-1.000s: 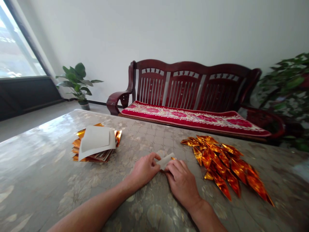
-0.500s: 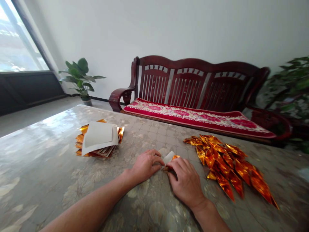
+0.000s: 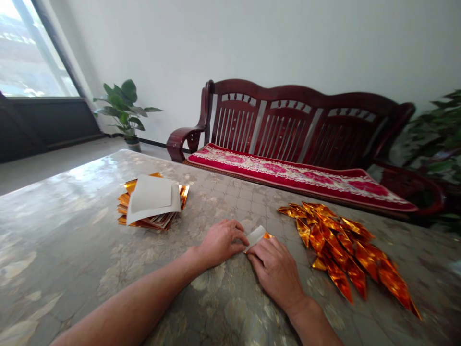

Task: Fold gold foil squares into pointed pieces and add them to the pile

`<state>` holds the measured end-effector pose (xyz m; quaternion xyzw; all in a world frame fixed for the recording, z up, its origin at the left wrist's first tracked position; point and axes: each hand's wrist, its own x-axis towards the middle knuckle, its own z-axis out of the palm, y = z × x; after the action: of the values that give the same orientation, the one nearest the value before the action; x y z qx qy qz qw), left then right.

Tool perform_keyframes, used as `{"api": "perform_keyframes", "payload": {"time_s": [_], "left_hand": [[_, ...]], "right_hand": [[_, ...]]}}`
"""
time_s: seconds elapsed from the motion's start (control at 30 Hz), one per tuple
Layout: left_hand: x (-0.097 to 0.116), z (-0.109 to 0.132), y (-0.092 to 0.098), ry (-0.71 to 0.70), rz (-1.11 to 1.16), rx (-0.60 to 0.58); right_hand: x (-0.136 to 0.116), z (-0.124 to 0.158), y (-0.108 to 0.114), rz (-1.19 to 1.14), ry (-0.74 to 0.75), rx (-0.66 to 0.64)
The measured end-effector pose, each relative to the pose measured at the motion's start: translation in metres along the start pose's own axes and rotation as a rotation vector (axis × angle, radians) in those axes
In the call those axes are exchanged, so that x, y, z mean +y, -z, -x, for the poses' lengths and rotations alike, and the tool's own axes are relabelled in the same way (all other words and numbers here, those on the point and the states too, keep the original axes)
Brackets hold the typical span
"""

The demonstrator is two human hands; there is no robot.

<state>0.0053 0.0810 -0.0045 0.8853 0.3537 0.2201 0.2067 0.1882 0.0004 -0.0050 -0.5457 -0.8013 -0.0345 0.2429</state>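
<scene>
A dark red wooden bench [image 3: 298,91], red floral cushion [image 3: 288,175], potted plant [image 3: 124,108], bright window [image 3: 32,53]

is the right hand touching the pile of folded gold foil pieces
Apart: the head view plainly shows a strip of patterned tabletop between the right hand and the pile of folded gold foil pieces.

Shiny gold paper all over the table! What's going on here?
A person is working at a table with their two bare hands. The left hand and right hand are pressing on a small piece of paper, white on top with gold showing at its edge. To the left lies a stack of gold foil paper with white sheets on top. To the right is a heap of pointed gold pieces.
</scene>
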Motion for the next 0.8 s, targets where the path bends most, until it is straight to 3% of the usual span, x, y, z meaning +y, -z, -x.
{"api": "perform_keyframes", "payload": {"time_s": [0.3,0.53,0.8], "left_hand": [[0.001,-0.005,0.003,0.002,0.033,-0.013],[0.001,-0.003,0.002,-0.016,0.031,-0.010],[0.000,-0.003,0.001,-0.010,0.036,-0.013]], "right_hand": [[-0.002,-0.004,-0.007,0.044,-0.088,-0.002],[0.004,-0.005,0.002,-0.086,-0.094,0.002],[0.005,-0.013,0.013,0.146,-0.051,0.012]]}}
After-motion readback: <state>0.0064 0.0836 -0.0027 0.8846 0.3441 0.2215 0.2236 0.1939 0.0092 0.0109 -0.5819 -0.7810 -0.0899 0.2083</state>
